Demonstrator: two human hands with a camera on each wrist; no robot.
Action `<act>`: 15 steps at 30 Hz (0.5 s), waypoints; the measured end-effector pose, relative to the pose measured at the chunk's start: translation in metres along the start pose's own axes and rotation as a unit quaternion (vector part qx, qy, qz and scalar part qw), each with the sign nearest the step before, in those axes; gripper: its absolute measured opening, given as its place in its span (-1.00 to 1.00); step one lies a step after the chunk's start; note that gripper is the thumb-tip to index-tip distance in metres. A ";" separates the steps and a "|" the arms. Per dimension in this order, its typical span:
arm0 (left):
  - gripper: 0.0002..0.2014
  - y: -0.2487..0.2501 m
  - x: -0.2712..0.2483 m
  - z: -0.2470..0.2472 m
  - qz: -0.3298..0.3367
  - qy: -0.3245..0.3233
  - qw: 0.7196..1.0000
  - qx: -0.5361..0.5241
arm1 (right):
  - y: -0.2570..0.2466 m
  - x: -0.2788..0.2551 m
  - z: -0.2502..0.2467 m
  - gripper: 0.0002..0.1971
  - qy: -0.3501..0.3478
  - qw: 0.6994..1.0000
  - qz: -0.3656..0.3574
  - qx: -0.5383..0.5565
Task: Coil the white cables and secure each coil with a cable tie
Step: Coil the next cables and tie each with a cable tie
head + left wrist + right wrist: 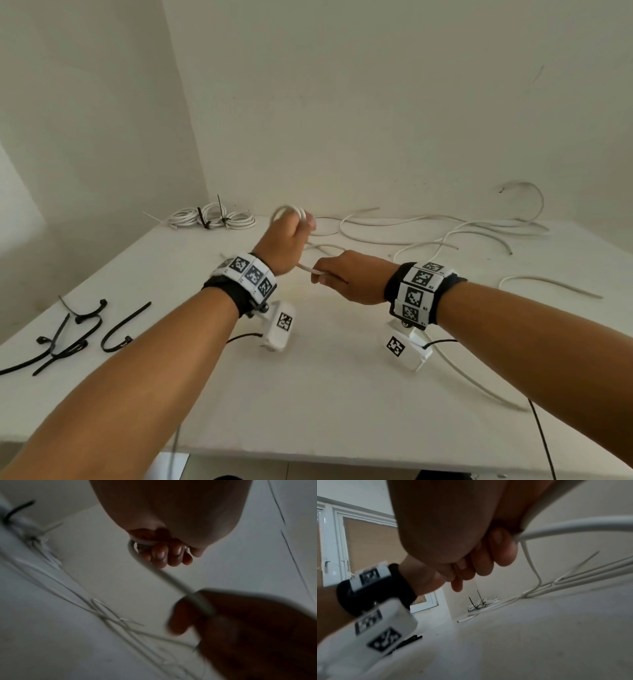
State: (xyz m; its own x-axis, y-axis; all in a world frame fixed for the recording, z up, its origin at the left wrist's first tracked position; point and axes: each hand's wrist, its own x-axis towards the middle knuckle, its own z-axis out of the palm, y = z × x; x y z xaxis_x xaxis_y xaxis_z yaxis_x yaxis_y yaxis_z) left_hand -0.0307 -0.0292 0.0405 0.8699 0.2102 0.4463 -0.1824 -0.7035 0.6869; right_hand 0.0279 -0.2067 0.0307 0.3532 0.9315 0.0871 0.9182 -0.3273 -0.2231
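Note:
My left hand [301,224] is raised over the middle of the white table [325,377] and grips a small coil of white cable [289,210]; its curled fingers [164,555] close round the loops. The same cable [164,576] runs down to my right hand [323,274], which pinches it a short way below. In the right wrist view the cable [573,527] leaves the right hand's fingers [501,550] towards the right. Several tied coils [214,217] with black ties lie at the far left corner. Loose black cable ties [78,334] lie near the left edge.
Several loose white cables [445,233] sprawl across the far right of the table, one more [548,286] near the right edge. Walls close the back and left. A thin black cord [541,442] hangs off the front right edge. A window [359,540] stands left.

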 end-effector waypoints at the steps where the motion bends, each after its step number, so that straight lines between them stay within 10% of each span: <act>1: -0.77 -0.005 -0.003 0.003 -0.009 -0.029 0.999 0.035 | 0.002 0.000 -0.003 -0.73 0.010 1.000 -0.004 -0.012; 9: -0.60 -0.007 -0.011 0.013 -0.004 -0.164 0.980 0.114 | 0.002 -0.003 -0.003 -0.81 0.068 0.995 -0.076 -0.010; 15: -0.55 -0.019 -0.006 0.003 -0.034 -0.068 0.990 0.118 | 0.027 -0.006 -0.009 -0.72 0.081 0.990 -0.011 -0.114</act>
State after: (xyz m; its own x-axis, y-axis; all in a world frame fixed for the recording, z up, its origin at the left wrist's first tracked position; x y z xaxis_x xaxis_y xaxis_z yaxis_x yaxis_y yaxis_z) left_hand -0.0315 -0.0190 0.0229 0.9331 0.1808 0.3110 -0.0227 -0.8331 0.5527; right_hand 0.0524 -0.2222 0.0328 0.3393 0.9076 0.2473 0.9364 -0.3510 0.0036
